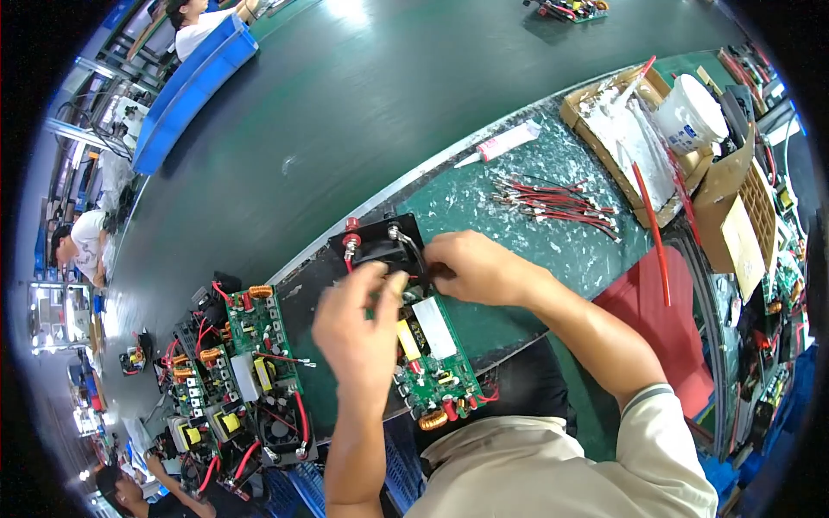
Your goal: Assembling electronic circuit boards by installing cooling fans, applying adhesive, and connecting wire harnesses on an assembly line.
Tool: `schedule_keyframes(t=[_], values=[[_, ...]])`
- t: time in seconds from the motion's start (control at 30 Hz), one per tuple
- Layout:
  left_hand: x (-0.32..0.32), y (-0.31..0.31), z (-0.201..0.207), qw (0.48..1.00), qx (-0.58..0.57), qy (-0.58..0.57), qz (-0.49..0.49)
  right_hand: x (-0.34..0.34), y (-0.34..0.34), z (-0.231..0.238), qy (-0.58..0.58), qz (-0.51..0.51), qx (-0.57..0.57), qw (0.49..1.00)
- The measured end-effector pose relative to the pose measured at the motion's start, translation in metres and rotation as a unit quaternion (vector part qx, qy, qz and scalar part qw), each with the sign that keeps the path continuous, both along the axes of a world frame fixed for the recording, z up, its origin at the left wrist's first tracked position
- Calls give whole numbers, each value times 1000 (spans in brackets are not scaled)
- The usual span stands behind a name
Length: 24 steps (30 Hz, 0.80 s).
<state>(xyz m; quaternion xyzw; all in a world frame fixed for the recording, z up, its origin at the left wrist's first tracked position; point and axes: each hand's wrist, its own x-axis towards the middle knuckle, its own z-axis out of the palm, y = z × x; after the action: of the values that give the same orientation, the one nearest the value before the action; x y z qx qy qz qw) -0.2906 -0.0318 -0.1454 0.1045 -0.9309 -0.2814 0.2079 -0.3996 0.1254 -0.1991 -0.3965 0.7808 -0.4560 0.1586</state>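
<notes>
A green circuit board (467, 379) lies in front of me, with a white block, yellow transformers and copper coils on it. At its far end stands a black end panel (376, 230) with a red terminal (352, 241) and a metal terminal (395, 232). From the metal terminal a black cable (413, 245) bends toward my right hand (477, 269), whose curled fingers are closed at it; their tips are partly hidden. Slightly blurred, my left hand (352, 324) hovers over the board's left side near the panel, thumb and fingers apart, nothing visible between them.
More populated boards (250, 371) crowd the left. Red and black wires (561, 207) and a white tube (501, 144) lie beyond my right hand. At right stand a cardboard tray (596, 129) with white paste and a white tub (691, 116). A blue bin (190, 95) sits far left; people work beyond.
</notes>
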Motion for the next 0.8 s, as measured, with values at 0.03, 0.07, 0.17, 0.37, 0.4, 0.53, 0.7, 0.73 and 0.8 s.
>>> schedule_keyframes(t=[0.03, 0.07, 0.17, 0.37, 0.4, 0.53, 0.7, 0.73, 0.8], values=[[-1, -8, 12, 998, -59, 33, -14, -1, -2, 1, -7, 0, 4, 1000], [-6, -11, 26, 995, -85, 43, -23, -6, -2, 6, 9, 28, 27, 999], [-29, -19, 29, 992, -110, 25, -63, -12, -3, 14, -46, 71, 50, 995], [-32, -27, 15, 989, -85, -15, -120, -10, -7, 12, -49, 48, 74, 995], [-34, -26, 21, 985, -120, -20, -123, -11, -7, 11, -50, 51, 75, 995], [-39, -27, 19, 974, -136, -25, -178, -9, -7, 3, -12, 22, 39, 999], [6, 8, 40, 967, -177, -83, -163, -8, -1, 0, -19, -8, 25, 999], [14, 9, 41, 967, -174, -87, -163, -8, 0, 5, -22, -4, 37, 999], [22, 9, 37, 969, -164, -89, -162, -10, 2, 11, -31, -4, 51, 998]])
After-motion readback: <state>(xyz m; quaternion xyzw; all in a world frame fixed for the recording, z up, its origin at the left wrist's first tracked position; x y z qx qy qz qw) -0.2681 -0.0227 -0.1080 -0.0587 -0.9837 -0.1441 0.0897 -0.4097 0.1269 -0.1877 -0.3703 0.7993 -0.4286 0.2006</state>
